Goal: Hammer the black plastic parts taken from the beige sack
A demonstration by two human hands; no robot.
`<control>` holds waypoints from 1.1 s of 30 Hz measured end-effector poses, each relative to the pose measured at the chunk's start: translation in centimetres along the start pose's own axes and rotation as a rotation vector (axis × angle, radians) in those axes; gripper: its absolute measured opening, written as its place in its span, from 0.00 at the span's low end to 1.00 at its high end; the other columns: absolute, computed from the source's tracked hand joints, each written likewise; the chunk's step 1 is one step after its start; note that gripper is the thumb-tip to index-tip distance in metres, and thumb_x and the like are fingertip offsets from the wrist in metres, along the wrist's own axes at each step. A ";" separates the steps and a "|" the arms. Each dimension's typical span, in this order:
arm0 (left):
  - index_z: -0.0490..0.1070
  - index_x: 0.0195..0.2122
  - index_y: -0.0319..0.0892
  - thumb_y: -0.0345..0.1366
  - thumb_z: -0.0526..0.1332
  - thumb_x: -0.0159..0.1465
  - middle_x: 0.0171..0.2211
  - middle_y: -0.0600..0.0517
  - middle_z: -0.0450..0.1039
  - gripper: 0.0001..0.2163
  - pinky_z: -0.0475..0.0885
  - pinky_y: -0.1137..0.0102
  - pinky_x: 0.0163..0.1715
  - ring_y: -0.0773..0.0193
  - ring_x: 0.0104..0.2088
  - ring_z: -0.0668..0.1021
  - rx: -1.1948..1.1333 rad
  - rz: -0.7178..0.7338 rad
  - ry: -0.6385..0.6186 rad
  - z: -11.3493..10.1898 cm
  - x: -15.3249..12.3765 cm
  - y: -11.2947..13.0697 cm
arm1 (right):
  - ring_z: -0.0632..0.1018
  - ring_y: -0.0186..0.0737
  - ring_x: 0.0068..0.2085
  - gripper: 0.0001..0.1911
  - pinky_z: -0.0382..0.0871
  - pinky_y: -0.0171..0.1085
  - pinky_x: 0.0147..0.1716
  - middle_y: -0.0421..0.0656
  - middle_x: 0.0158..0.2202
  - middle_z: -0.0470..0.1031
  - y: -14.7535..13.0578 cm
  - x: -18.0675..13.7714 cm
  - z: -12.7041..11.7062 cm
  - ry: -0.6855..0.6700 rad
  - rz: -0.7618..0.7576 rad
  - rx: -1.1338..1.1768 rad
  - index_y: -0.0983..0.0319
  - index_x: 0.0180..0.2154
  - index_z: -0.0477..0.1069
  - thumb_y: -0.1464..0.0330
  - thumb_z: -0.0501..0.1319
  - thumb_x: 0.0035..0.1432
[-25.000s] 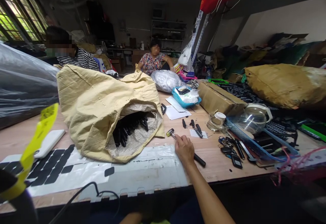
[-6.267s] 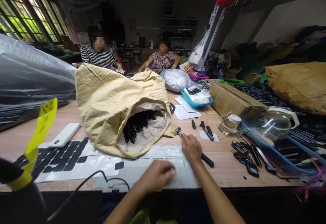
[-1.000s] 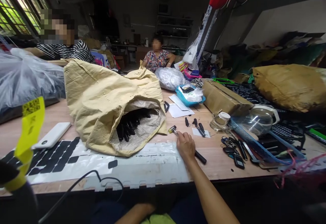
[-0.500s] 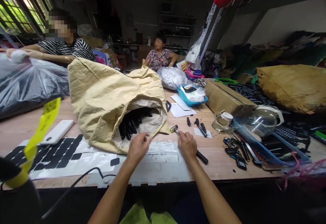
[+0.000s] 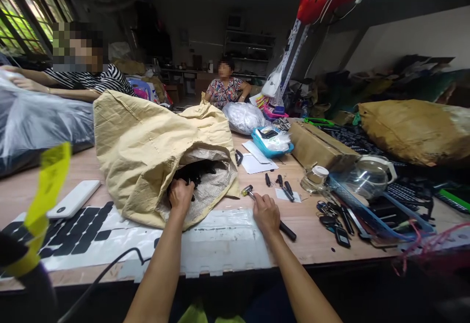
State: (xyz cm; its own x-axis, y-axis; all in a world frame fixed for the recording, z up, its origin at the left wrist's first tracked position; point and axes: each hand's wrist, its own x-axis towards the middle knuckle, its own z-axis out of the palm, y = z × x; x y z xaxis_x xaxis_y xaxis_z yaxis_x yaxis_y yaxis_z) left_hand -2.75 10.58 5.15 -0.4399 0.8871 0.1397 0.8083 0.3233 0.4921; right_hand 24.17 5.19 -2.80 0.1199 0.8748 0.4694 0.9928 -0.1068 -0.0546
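Wooden table [image 5: 316, 244] up front, crowded end to end, in a dim workroom with shelves at the back. Left hand [image 5: 180, 193] is inside the mouth of the sack [image 5: 147, 142], which lies on its side at centre table. Its fingers curl down among the black pieces [image 5: 196, 170] heaped in there, and whether they have one gripped, I cannot tell. Right hand [image 5: 266, 213] rests on the table just right of the sack's mouth, fingers wrapped around the hammer [image 5: 246, 191]. The hammer's head pokes out towards the sack and the black grip sticks out behind the wrist. Both forearms cross a white mat [image 5: 220, 244] at the near edge.

Left of the mat, a sheet of black squares [image 5: 73, 227] with a white power bank [image 5: 73, 199] lying on it. A yellow tag [image 5: 47, 196] hangs close to the camera. Right of the hammer, small screwdrivers [image 5: 284, 187], a jar [image 5: 312, 178], a glass kettle [image 5: 367, 173] and a scatter of key fobs [image 5: 332, 218]. Behind those, a cardboard box [image 5: 319, 144], a blue tray [image 5: 270, 142] and loose paper [image 5: 257, 162].

Far left, a person in a striped top [image 5: 91, 80] has both arms on a clear plastic bag [image 5: 40, 122]. At the far end sits another person in a floral top [image 5: 224, 90].
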 end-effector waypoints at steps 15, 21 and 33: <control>0.70 0.35 0.44 0.34 0.62 0.61 0.37 0.50 0.74 0.02 0.67 0.67 0.40 0.58 0.40 0.74 -0.172 0.803 -0.512 3.0 -9.4 1.2 | 0.67 0.41 0.38 0.17 0.55 0.37 0.35 0.44 0.35 0.69 0.0 -0.1 0.0 -0.001 -0.004 -0.010 0.55 0.50 0.74 0.72 0.57 0.61; 0.72 0.38 0.44 0.34 0.63 0.60 0.39 0.50 0.72 0.05 0.67 0.66 0.43 0.57 0.43 0.73 -0.269 0.786 -0.535 4.1 -9.5 0.5 | 0.68 0.41 0.39 0.17 0.55 0.37 0.36 0.43 0.35 0.69 0.1 -0.1 0.2 -0.003 -0.006 -0.011 0.55 0.50 0.74 0.72 0.57 0.60; 0.77 0.34 0.43 0.32 0.68 0.55 0.35 0.50 0.74 0.06 0.68 0.63 0.45 0.56 0.42 0.75 -0.389 0.666 -0.498 4.8 -8.9 0.0 | 0.71 0.39 0.40 0.18 0.58 0.35 0.35 0.43 0.36 0.72 0.3 0.5 -0.3 -0.075 0.041 0.090 0.53 0.50 0.75 0.73 0.57 0.61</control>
State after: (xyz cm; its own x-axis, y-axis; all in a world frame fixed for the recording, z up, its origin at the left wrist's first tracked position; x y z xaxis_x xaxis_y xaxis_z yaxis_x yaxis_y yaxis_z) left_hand 3.06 4.32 -0.20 0.3623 0.9189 0.1560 0.6060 -0.3594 0.7097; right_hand 24.55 5.43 -2.27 0.1573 0.9037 0.3983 0.9828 -0.1036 -0.1530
